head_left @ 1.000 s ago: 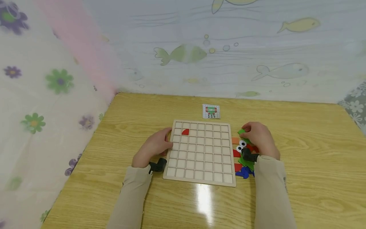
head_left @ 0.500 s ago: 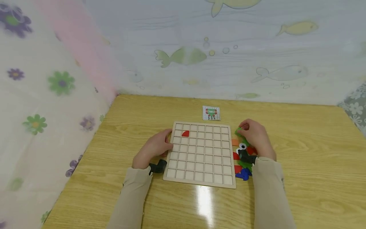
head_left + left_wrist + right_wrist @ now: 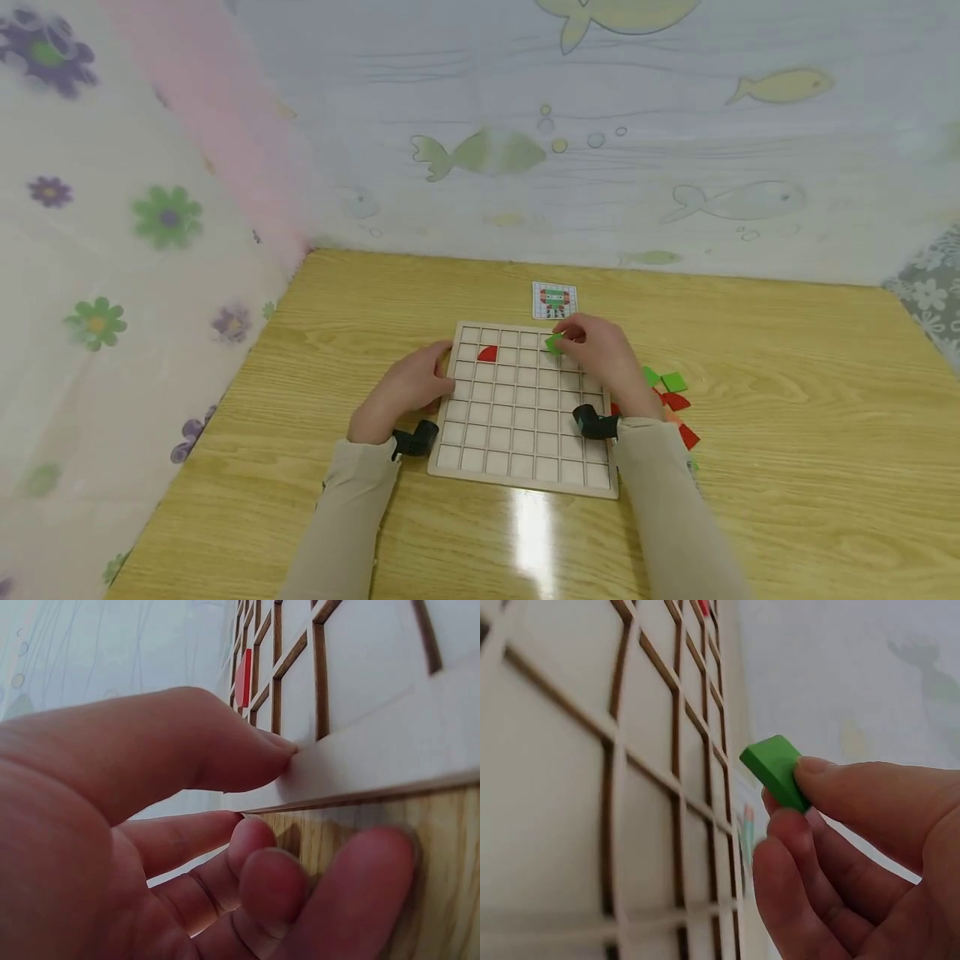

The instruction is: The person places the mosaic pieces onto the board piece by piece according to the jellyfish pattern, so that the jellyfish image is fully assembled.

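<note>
Across the table [image 3: 810,417] and over the grid board [image 3: 497,417], the right hand [image 3: 603,357] is swinging away from the loose pieces [image 3: 676,402], while the left hand [image 3: 405,387] is pinching the board's left edge, a hold worth keeping steady. Between right thumb and fingers, the green tile [image 3: 772,765] is hovering askew above the far cells, right of centre, probably needing squaring to a cell before lowering.

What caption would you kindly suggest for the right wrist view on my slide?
The right hand pinches a green tile just above the gridded wooden board.
</note>
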Demonstrator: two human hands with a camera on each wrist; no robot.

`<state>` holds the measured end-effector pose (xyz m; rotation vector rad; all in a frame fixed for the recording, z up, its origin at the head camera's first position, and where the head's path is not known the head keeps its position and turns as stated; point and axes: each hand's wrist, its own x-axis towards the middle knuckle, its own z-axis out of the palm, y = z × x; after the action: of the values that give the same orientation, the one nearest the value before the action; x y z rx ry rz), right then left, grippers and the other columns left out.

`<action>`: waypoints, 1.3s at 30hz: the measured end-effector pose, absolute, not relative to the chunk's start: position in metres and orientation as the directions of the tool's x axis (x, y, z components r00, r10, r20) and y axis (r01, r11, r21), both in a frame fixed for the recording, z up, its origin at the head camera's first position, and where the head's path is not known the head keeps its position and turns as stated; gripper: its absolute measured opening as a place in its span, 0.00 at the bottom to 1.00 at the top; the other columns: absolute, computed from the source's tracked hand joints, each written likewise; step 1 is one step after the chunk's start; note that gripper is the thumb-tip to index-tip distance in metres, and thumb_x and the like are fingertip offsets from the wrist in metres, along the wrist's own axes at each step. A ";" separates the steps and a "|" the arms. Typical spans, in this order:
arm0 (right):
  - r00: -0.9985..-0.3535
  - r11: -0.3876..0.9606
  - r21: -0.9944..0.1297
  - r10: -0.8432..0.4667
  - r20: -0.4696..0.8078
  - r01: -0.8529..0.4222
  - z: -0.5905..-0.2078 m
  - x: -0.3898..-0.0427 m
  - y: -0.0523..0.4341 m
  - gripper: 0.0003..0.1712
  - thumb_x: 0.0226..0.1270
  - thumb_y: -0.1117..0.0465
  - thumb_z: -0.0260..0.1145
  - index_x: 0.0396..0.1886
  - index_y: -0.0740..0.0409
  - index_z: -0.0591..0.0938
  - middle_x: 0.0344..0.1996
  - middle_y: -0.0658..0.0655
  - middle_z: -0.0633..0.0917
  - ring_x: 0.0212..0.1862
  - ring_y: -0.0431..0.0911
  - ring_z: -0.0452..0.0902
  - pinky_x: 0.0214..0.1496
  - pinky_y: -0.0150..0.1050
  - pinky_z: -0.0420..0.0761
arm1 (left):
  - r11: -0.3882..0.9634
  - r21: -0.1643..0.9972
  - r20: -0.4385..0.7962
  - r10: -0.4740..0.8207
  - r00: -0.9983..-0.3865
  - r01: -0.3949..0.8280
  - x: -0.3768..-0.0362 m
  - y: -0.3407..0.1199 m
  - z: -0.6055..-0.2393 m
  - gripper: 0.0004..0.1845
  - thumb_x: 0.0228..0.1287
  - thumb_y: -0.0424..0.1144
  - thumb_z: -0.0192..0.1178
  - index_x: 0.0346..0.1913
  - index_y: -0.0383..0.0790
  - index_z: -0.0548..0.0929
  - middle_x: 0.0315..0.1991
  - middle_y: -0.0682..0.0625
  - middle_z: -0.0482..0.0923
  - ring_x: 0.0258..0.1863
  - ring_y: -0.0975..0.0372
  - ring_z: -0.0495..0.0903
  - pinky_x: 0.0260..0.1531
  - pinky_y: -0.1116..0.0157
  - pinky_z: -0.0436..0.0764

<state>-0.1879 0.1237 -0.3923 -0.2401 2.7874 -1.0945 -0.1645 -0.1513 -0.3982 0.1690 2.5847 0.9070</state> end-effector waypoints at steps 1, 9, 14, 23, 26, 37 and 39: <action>-0.975 0.717 -0.688 -0.214 -0.066 -0.111 -0.394 -0.189 0.120 0.11 0.61 0.55 0.60 0.43 0.50 0.78 0.39 0.51 0.79 0.42 0.46 0.73 0.44 0.43 0.72 | 0.777 0.629 -0.324 0.235 -0.916 -0.023 -0.164 -0.151 -0.398 0.35 0.56 0.36 0.54 0.67 0.46 0.56 0.25 0.48 0.71 0.14 0.58 0.74 0.18 0.64 0.70; -0.959 0.677 -0.720 -0.279 -0.056 -0.155 -0.407 -0.197 0.092 0.10 0.59 0.57 0.62 0.41 0.49 0.79 0.35 0.49 0.80 0.39 0.44 0.75 0.43 0.41 0.72 | 0.748 0.661 -0.332 0.212 -0.919 -0.066 -0.163 -0.153 -0.397 0.35 0.55 0.34 0.55 0.67 0.46 0.57 0.26 0.46 0.71 0.13 0.57 0.75 0.16 0.63 0.74; -0.962 0.668 -0.734 -0.261 -0.076 -0.123 -0.408 -0.194 0.079 0.09 0.58 0.58 0.62 0.40 0.49 0.79 0.34 0.48 0.80 0.37 0.43 0.74 0.41 0.40 0.72 | 0.748 0.661 -0.344 0.220 -0.913 -0.069 -0.161 -0.152 -0.401 0.35 0.56 0.34 0.55 0.67 0.44 0.56 0.24 0.46 0.71 0.12 0.57 0.74 0.16 0.63 0.73; -0.969 0.713 -0.684 -0.243 -0.036 -0.153 -0.411 -0.188 0.064 0.04 0.56 0.59 0.64 0.33 0.51 0.81 0.28 0.47 0.79 0.32 0.42 0.71 0.37 0.38 0.71 | 0.753 0.654 -0.331 0.198 -0.923 -0.074 -0.157 -0.152 -0.406 0.34 0.57 0.37 0.55 0.67 0.46 0.57 0.22 0.47 0.73 0.11 0.57 0.75 0.16 0.63 0.73; -0.969 0.736 -0.654 -0.245 -0.017 -0.175 -0.411 -0.187 0.065 0.03 0.56 0.60 0.64 0.31 0.52 0.81 0.27 0.47 0.78 0.30 0.43 0.70 0.35 0.37 0.71 | 0.751 0.658 -0.326 0.209 -0.922 -0.062 -0.158 -0.150 -0.406 0.34 0.57 0.37 0.55 0.67 0.45 0.57 0.22 0.47 0.73 0.12 0.58 0.75 0.16 0.64 0.73; -0.948 0.689 -0.687 -0.319 0.000 -0.232 -0.403 -0.187 0.076 0.07 0.60 0.56 0.61 0.38 0.49 0.80 0.30 0.45 0.78 0.33 0.41 0.71 0.38 0.38 0.71 | 0.749 0.659 -0.323 0.207 -0.924 -0.063 -0.161 -0.148 -0.401 0.34 0.57 0.37 0.55 0.67 0.46 0.57 0.23 0.48 0.73 0.13 0.58 0.75 0.16 0.64 0.72; -0.941 0.681 -0.691 -0.338 -0.001 -0.244 -0.405 -0.186 0.080 0.08 0.60 0.55 0.60 0.39 0.48 0.80 0.31 0.45 0.79 0.34 0.41 0.72 0.39 0.38 0.71 | 0.746 0.663 -0.322 0.214 -0.922 -0.059 -0.160 -0.148 -0.400 0.34 0.57 0.36 0.55 0.67 0.45 0.57 0.23 0.48 0.73 0.13 0.58 0.75 0.15 0.64 0.72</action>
<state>-0.1861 0.0799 -0.4046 -0.4798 2.7608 -1.1070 -0.1602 -0.1479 -0.4000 0.1189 2.5659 0.9930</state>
